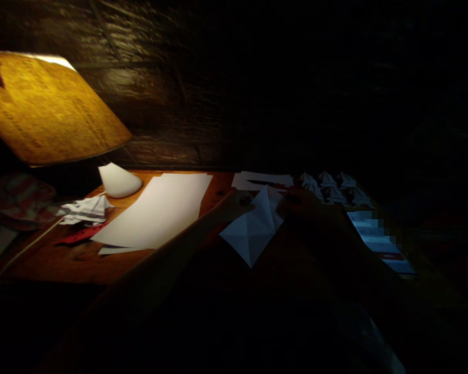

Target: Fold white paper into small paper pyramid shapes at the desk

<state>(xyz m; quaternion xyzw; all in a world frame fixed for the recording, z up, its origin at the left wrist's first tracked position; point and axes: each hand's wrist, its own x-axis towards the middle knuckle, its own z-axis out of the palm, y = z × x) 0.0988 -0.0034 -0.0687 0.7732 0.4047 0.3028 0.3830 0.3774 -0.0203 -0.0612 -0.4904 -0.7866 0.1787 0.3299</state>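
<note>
A creased square sheet of paper (253,226) is held up in the middle of the head view, one corner pointing down toward me. Fold lines cross on its surface. My left hand (237,203) grips its upper left edge, fingers closed and mostly in shadow. On the opposite edge, my right hand (296,201) pinches the sheet near its top right; that hand is very dark. Just beyond my hands lie white paper pieces (244,180) with a dark, partly reddish object on them that I cannot make out.
A lit lamp shade (54,111) on a white base (119,182) stands at left. Large white sheets (156,213) lie on the wooden table (78,262), near crumpled-looking paper (86,209) and a red item (81,235). Several folded paper shapes (327,179) and a lit phone-like screen (374,239) are at right.
</note>
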